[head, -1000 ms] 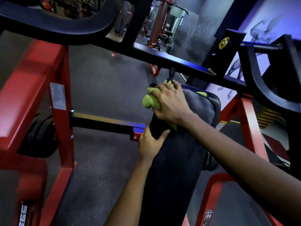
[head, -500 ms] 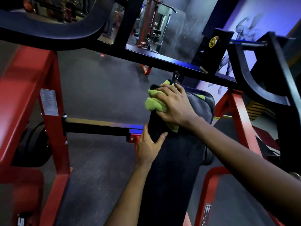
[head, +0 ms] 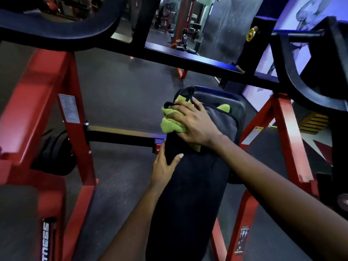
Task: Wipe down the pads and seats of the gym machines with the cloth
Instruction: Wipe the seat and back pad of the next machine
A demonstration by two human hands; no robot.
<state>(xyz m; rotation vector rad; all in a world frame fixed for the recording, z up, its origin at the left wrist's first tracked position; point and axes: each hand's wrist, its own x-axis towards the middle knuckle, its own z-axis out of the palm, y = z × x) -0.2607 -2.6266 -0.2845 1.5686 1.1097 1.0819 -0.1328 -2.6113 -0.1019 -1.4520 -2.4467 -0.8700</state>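
Both hands are on the black pad (head: 190, 194). Your right hand (head: 193, 126) presses the green cloth (head: 169, 124) (grey on one face) against the pad's far end, fingers slightly apart. Your left hand (head: 163, 167) grips the pad's left edge, thumb on top, fingers wrapped out of sight.

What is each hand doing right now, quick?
Left hand: grips the pad's left edge.
Right hand: open, pressing the cloth onto the pad.
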